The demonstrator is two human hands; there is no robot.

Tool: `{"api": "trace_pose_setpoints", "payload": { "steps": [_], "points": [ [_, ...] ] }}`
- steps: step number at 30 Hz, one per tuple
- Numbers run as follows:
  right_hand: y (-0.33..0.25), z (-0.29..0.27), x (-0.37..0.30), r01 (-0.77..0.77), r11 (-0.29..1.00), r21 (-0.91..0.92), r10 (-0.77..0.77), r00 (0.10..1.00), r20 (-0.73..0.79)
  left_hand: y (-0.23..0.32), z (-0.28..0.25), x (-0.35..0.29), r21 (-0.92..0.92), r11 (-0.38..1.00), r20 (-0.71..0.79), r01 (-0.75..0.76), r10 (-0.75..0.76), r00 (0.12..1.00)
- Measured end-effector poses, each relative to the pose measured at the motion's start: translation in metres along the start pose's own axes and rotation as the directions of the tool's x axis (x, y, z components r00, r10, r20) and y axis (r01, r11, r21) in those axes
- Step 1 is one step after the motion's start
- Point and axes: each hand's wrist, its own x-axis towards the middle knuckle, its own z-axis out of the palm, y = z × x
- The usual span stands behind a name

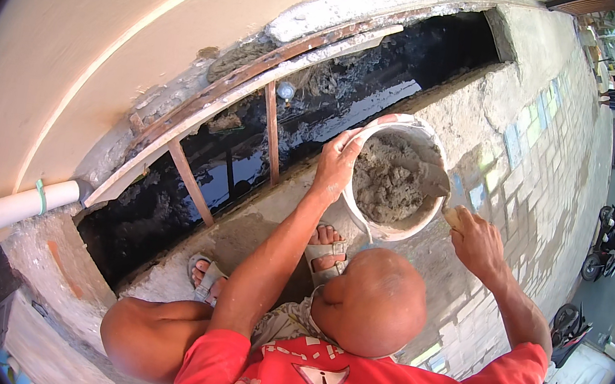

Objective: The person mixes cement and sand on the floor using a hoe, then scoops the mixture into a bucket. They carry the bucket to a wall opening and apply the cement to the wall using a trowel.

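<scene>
A white bucket (440,143) of wet grey mortar (391,177) stands on the paving beside the open drain, in front of my knees. My left hand (337,166) grips its rim on the left side, fingers over the edge. On the opposite side, my right hand (478,245) is closed around the wooden handle of a trowel (435,181). The trowel's blade lies inside the bucket at its right wall, smeared with mortar. Part of the blade is hard to tell from the mix.
A deep drain (445,52) with dark water runs along the beige wall (114,26). Wooden boards (260,77) and cross struts (271,135) span it. A white pipe (17,212) sits at the left. Parked motorcycles (606,245) stand far right, past the paving blocks (532,187).
</scene>
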Motion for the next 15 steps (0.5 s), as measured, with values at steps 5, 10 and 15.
{"api": "trace_pose_setpoints", "payload": {
  "steps": [5,10,15],
  "points": [
    [-0.002,0.038,0.01,-0.206,0.907,0.368,0.194,0.978,0.07,0.001,0.006,-0.006,-0.106,0.994,-0.03,0.003,-0.006,1.0],
    [-0.032,0.066,0.023,-0.203,0.813,0.546,0.142,0.978,0.151,-0.004,0.016,-0.008,-0.191,0.981,-0.069,0.017,-0.031,0.997],
    [-0.035,0.06,0.02,-0.254,0.728,0.636,0.09,0.956,0.279,-0.006,0.025,-0.01,-0.189,0.982,-0.11,-0.031,0.01,0.994]
  ]
}}
